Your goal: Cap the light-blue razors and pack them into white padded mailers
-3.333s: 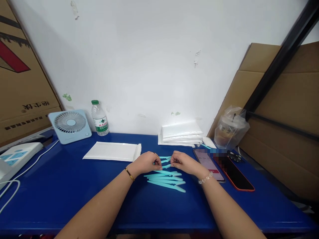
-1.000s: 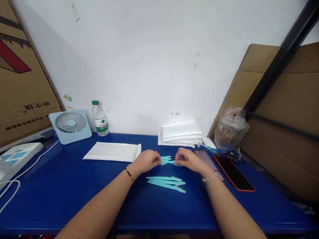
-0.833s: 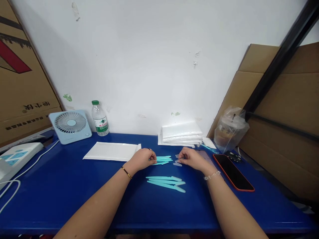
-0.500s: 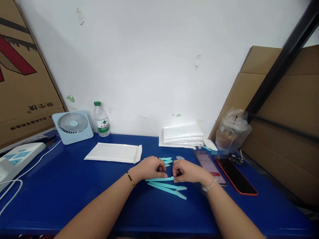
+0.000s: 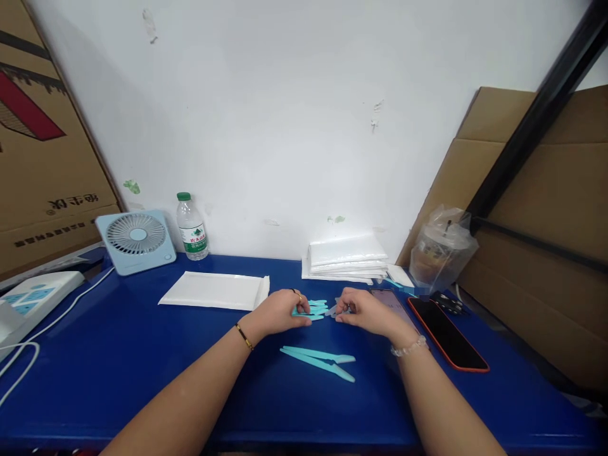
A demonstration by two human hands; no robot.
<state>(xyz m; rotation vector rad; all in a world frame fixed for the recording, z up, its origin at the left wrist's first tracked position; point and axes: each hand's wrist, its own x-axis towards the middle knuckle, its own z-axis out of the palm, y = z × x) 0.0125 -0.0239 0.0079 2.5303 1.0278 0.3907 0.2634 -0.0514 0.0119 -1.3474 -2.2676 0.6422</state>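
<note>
In the head view, my left hand (image 5: 287, 311) is at the far group of teal eyebrow razors (image 5: 317, 310), its fingers closed round the handle of one. Just to its right, my right hand (image 5: 358, 310) pinches a small translucent cap (image 5: 331, 311), held by the razor heads. My fingers partly hide the cap and the handles, so I cannot tell whether the cap touches a blade. Closer to me, two more teal razors (image 5: 323, 361) lie side by side on the blue table, heads to the right.
A white padded envelope (image 5: 213, 290) lies left of my hands. More envelopes (image 5: 346, 256) are stacked by the wall. Two phones, one red-edged (image 5: 449, 335), lie near my right forearm. A bagged drink cup (image 5: 439, 253), a fan (image 5: 137, 240) and a water bottle (image 5: 192, 231) stand at the back.
Both hands have moved away from me to the far razor group. The razor that lay under my fingers has left the near group, and my right hand has reached the translucent cap.
</note>
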